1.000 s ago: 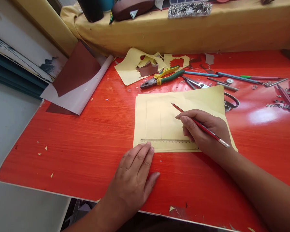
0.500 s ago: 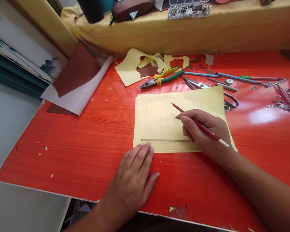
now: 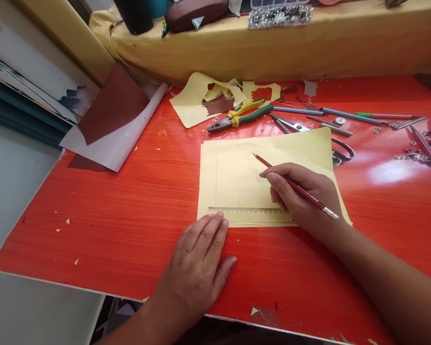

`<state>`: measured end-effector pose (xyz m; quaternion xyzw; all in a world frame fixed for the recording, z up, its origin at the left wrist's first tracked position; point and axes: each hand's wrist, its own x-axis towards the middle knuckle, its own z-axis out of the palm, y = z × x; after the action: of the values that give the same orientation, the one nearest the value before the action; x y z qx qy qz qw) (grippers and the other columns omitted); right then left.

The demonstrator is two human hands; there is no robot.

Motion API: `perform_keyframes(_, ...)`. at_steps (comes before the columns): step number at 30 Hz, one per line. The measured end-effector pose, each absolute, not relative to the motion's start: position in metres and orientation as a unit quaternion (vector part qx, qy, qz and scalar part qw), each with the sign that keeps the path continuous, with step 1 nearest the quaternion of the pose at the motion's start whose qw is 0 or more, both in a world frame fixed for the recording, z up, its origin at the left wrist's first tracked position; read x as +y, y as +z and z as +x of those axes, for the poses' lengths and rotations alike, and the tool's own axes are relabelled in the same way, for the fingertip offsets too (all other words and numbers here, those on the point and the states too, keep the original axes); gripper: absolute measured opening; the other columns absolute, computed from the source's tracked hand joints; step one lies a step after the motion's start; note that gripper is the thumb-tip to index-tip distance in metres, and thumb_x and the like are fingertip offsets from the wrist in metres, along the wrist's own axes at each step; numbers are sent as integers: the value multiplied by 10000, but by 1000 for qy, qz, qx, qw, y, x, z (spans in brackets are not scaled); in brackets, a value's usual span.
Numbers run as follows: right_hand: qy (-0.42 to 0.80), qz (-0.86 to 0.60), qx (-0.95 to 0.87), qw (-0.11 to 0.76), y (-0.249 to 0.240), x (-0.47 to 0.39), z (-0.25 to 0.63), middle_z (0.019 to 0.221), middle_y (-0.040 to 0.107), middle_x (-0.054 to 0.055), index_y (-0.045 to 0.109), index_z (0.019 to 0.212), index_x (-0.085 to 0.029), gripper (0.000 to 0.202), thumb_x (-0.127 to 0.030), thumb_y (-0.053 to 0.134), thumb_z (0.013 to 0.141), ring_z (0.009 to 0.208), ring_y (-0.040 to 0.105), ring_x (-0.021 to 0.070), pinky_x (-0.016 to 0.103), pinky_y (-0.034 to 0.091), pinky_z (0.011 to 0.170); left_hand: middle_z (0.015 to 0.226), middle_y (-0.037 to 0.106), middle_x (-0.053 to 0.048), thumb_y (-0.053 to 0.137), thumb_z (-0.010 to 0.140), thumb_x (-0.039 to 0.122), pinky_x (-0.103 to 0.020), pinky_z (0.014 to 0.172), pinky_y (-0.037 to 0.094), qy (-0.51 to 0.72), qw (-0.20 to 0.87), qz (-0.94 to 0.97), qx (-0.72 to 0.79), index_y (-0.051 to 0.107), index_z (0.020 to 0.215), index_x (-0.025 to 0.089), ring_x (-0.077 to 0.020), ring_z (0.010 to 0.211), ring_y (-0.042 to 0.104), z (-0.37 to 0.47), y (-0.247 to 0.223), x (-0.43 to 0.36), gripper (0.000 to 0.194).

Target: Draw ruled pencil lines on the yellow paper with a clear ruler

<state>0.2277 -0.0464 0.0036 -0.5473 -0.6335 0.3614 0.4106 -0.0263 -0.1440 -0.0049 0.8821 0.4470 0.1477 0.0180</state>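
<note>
A red bench (image 3: 129, 230) seen from above, with a person's two bare hands at work over a small stack of yellow sheets (image 3: 262, 184), which lies right of the bench's middle; two thin lines (image 3: 238, 184) run from near to far on the left part of the top sheet; a clear ruler (image 3: 253, 213) lies across its near edge, from the left side to beneath the right hand (image 3: 307, 194).

The right hand's grip is closed around a red pencil (image 3: 309, 196), pinched between thumb and fingers; the pencil slants, its tip pointing far and left above the paper, its eraser end near and right; the left hand (image 3: 199, 261) is flat, its fingers together and thumb apart, grasping nothing; its fingertips rest on the left end of the ruler.

Just beyond the sheets lie scissors (image 3: 297, 126), partly covered by the paper, and pliers (image 3: 240, 116) with yellow and green handles; farther back are cut yellow scraps (image 3: 187, 100) and blue pens (image 3: 352, 115); small metal rings (image 3: 418, 154) are scattered to the right; a curled brown and white sheet (image 3: 115, 108) lies far left; a clear box (image 3: 280, 17) of metal pieces sits on the cloth-covered ledge (image 3: 237, 55) at the far side.
</note>
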Motion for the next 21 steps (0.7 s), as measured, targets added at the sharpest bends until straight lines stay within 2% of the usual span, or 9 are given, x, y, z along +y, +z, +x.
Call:
perform_keyframes(14, 361, -564, -624, 402, 11, -48, 224, 641, 664, -19, 776, 996, -232, 185, -364, 664, 1061, 484, 561, 119, 258, 438, 484, 1554, 628, -177, 531, 1119, 299, -480, 1201, 477, 155, 23, 879, 451, 531, 1554, 62, -324, 1454, 549, -26, -6, -144, 496)
perform_keyframes(21, 363, -570, -621, 396, 13, -48, 224, 635, 655, -13, 777, 993, -234, 208, -399, 669, 1060, 490, 567, 132, 264, 443, 473, 1559, 619, -198, 559, 1104, 285, -494, 1203, 473, 148, 22, 881, 449, 546, 1537, 33, -338, 1454, 540, -26, -5, -144, 501)
